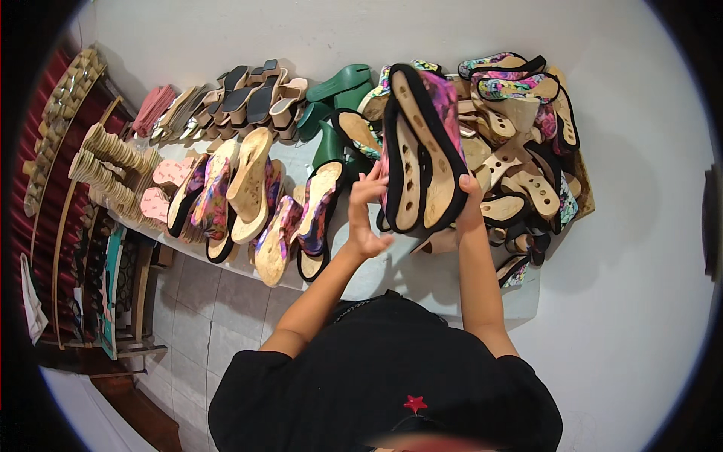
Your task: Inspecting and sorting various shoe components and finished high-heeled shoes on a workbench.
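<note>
A pair of wedge shoe soles point(431, 143), covered in pink floral fabric with black edging, is held up side by side above the table. Their tan faces, pierced with several holes, show toward me. My right hand point(471, 202) grips the pair at its lower right edge, thumb in front; its other fingers are mostly hidden. At the left side, my left hand point(366, 215) has its fingers spread and its thumb stretched out, with fingertips at the black edging. Left of this hand, a floral wedge sole with a black rim point(322, 203) lies on the table.
Several floral and bare wedge soles point(252, 188) stand left on the pale table point(422, 285). Green wedges point(339, 87) and black-topped heels point(252, 94) line the back. A mixed sole pile point(520, 169) fills the right end. Stacked thin soles point(113, 166) and a rack point(60, 135) are far left.
</note>
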The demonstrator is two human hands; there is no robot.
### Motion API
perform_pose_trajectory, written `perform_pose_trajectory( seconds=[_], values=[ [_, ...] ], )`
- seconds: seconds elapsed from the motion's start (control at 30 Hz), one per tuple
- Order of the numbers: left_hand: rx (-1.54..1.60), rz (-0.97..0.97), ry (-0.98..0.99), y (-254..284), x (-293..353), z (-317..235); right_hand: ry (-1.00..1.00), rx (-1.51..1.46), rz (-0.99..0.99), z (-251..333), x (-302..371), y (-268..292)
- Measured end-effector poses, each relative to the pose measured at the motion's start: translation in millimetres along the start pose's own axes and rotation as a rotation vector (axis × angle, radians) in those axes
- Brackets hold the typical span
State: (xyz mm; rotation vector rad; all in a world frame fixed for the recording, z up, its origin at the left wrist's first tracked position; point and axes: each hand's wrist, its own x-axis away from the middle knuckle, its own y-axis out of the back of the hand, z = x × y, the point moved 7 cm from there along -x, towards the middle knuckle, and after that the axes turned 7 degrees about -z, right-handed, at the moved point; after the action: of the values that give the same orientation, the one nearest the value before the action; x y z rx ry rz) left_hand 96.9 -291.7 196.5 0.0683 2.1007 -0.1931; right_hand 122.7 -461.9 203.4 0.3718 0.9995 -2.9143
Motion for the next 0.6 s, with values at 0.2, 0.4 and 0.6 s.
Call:
perform_pose_trajectory(
  seconds=[0.2, 0.4, 0.6],
  values=[
    [0.457, -0.182, 0.931, 53.4, 35.3, 59.9, -0.210, 0.043, 0.082, -48.9, 13.7, -40.2],
    [0.407, -0.342, 0.981, 114.0, 47.0, 53.6, -0.103, 0.591, 0.161, -46.2, 19.1, -116.1],
    [0.206, -0.504, 0.964, 163.7, 35.8, 46.9, 0.103, 1.230, 0.216, -70.9, 55.6, -167.8]
  ],
)
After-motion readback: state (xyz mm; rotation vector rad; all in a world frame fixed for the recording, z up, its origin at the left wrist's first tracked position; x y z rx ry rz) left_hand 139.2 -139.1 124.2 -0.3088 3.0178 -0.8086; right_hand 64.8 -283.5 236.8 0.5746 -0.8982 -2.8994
